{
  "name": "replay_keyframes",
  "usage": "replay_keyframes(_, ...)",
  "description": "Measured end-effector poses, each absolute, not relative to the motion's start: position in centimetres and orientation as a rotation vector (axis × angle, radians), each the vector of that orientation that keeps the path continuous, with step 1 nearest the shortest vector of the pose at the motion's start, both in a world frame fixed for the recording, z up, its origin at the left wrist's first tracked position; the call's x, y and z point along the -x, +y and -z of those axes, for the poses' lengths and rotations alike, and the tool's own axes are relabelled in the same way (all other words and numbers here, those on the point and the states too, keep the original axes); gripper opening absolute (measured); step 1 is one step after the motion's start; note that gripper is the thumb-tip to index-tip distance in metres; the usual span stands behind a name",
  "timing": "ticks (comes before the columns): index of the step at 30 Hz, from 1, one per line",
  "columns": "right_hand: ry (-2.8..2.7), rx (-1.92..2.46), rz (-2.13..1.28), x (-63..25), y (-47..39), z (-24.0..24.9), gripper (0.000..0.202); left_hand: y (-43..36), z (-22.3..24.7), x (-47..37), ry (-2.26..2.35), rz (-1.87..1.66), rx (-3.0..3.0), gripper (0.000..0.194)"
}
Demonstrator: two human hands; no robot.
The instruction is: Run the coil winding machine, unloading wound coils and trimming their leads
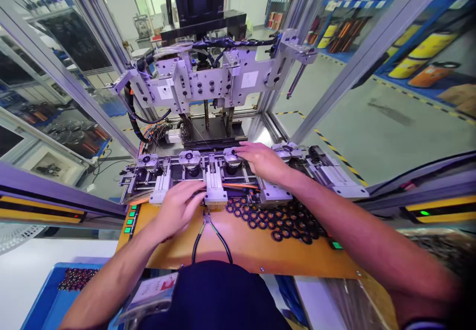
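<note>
One round holder (232,157) stands upright at the right hand's (262,161) fingertips, ahead and right of the left hand (179,208). Right fingers extended, palm down; grip, cannot tell. Left fingers loosely bent at a metal block (215,186), its long axis running away from the body; grip hidden. Pliers (207,218) just right of left hand, nose pointing away, handles splayed bodyward. Black rings (284,223) nearer the body than right hand.
</note>
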State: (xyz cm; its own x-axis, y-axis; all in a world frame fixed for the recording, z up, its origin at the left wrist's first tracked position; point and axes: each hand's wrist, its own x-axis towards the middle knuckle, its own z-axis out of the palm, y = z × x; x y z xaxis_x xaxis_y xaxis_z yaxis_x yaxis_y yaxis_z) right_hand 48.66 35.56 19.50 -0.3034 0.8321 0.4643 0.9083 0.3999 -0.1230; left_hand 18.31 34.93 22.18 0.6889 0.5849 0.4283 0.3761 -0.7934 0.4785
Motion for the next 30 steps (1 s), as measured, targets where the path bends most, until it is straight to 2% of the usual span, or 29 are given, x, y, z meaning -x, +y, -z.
replay_keyframes(3,-2.027,1.453,0.324,-47.4,32.3,-21.0,0.043,38.5,-22.4,-24.1,0.676,-0.470,-2.860,0.040)
replay_keyframes(7,-1.797,1.414,0.415,-46.4,24.5,-21.1,0.041,41.2,-21.8,-29.1,0.649,-0.263,-2.935,0.044)
replay_keyframes(11,-1.649,1.565,0.350,-46.4,16.9,-16.6,0.041,41.2,-21.8,-30.3,0.673,-0.120,-2.954,0.043)
replay_keyframes(16,-1.637,1.750,0.232,-45.3,12.9,-8.8,0.024,41.1,-22.6,-30.3,0.672,-0.011,-2.948,0.049)
replay_keyframes(18,-1.627,1.815,0.173,-44.8,12.7,-6.9,0.020,40.6,-22.9,-30.0,0.681,-0.038,-2.942,0.057)
replay_keyframes(20,-1.604,1.860,0.118,-44.6,12.9,-5.8,0.018,39.3,-23.1,-29.1,0.689,-0.211,-2.910,0.065)
replay_keyframes(23,-1.560,1.872,0.037,-44.6,13.4,-5.5,0.015,35.9,-23.0,-26.6,0.550,-0.548,-2.774,0.063)
replay_keyframes(26,-1.503,1.805,-0.045,-44.0,13.7,-7.0,0.012,31.9,-22.3,-23.4,0.413,-0.655,-2.599,0.055)
replay_keyframes(30,-1.443,1.578,-0.210,-41.0,14.3,-11.8,0.010,27.7,-20.9,-21.2,0.484,-0.516,-2.256,0.047)
